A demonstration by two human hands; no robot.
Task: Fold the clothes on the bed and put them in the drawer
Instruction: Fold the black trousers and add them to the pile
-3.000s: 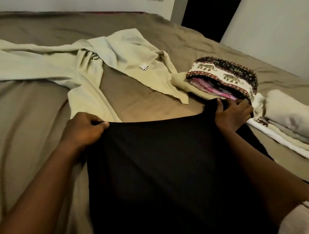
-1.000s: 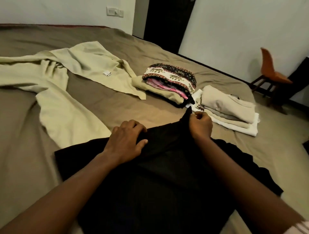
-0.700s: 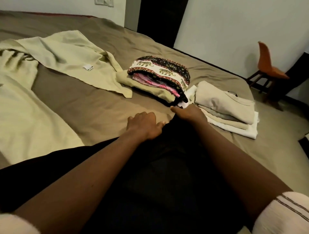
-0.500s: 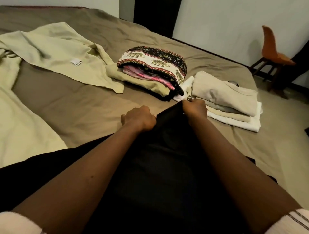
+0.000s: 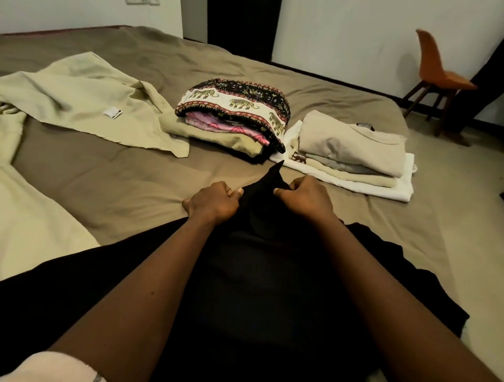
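Both hands, left (image 5: pixel 211 205) and right (image 5: pixel 305 201), pinch with curled fingers the bunched far edge of a black fabric garment (image 5: pixel 261 272) spread across the lower centre on the brown-sheeted bed (image 5: pixel 131 191), just below two folded clothing stacks.

Not much else in here tbh: a dark doorway (image 5: pixel 240 27) at the back, white wall (image 5: pixel 341 32) running off to its right, and further right of the doorway an orange chair (image 5: pixel 436 68) with dark legs stands on the pale floor (image 5: pixel 463 191). Left of the doorway there's a switch plate (image 5: pixel 141 1) up high
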